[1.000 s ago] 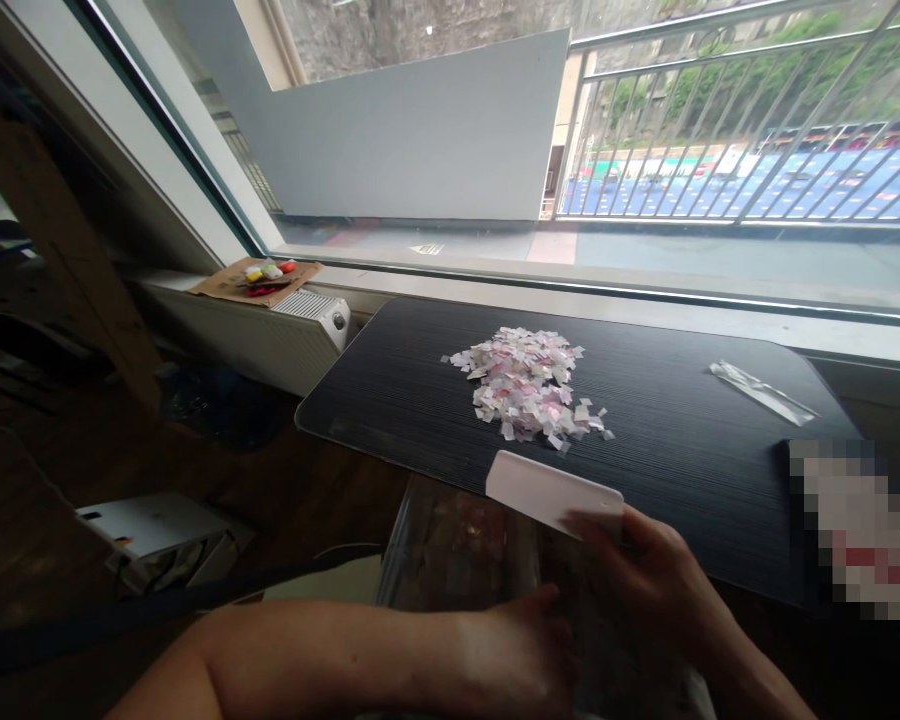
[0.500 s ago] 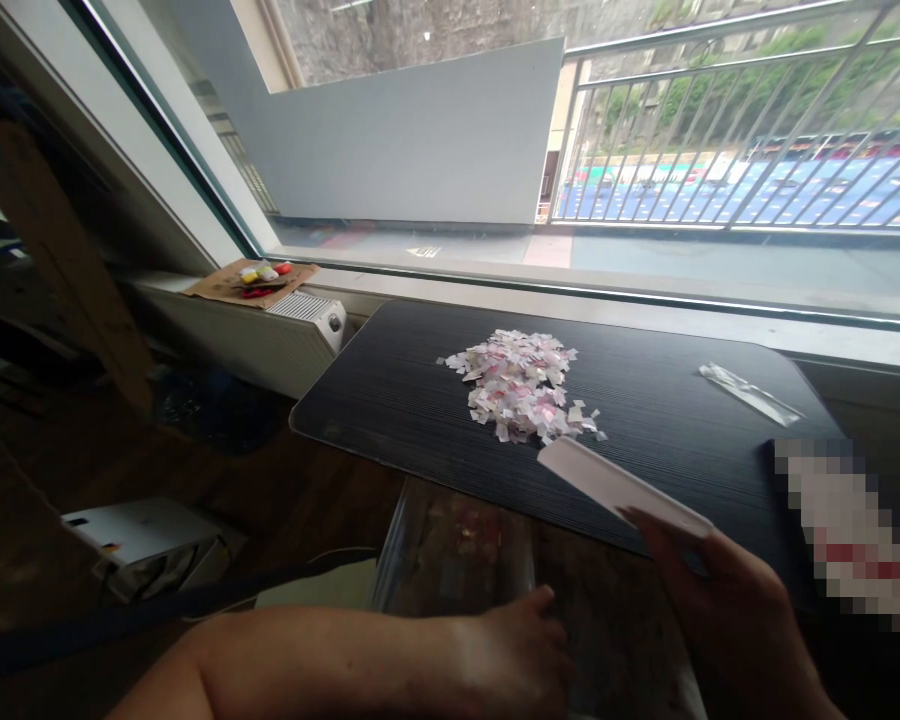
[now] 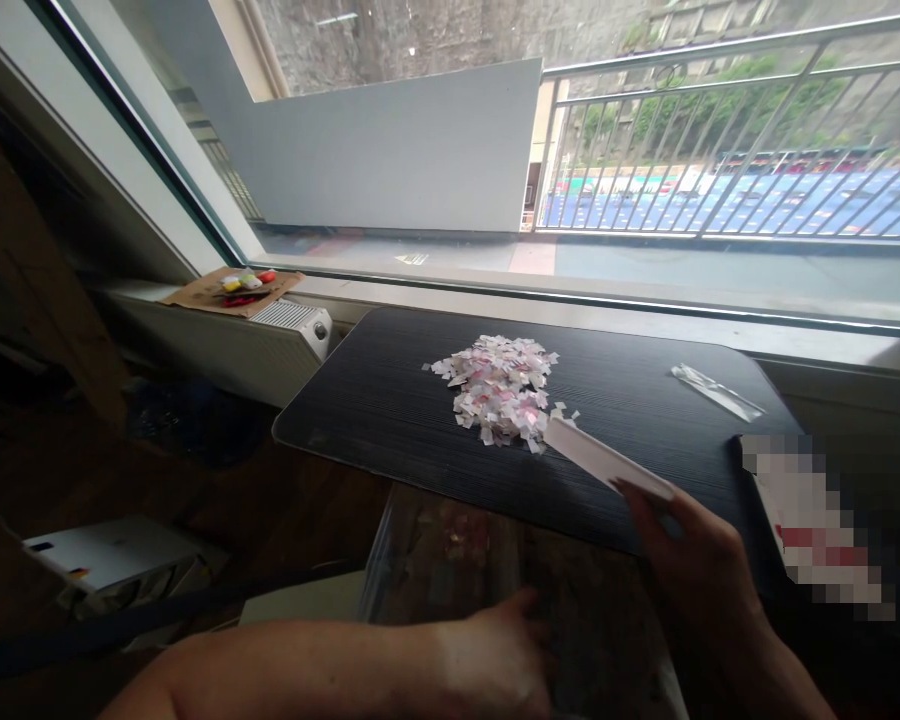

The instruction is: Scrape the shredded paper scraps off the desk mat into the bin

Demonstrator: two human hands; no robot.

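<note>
My right hand [image 3: 694, 545] is closed around one end of a long, pale pinkish strip [image 3: 607, 458] with a raised edge, perhaps plastic. The strip's far end touches the near right side of a loose heap of small white and pink paper-like pieces [image 3: 499, 385]. This heap lies on a dark wood-grain tabletop [image 3: 375, 400]. My left hand [image 3: 502, 650] hangs low, below the table's front edge, beside a clear plastic box [image 3: 379, 555] with some pinkish bits in it. Its fingers are dark and blurred, so I cannot see whether they grip the box.
A clear plastic sleeve [image 3: 716, 392] lies at the right back of the table. Nearer me is a dark-edged object with a pixelated face [image 3: 810, 525]. By the window, a radiator [image 3: 289, 325] carries brown paper [image 3: 195, 290] with small colourful items. A white box-shaped device [image 3: 120, 555] stands lower left.
The view has shifted slightly, so the table sits further left. My right hand has moved the strip leftward, its tip now against the heap's edge. My left hand sits slightly lower in view.
</note>
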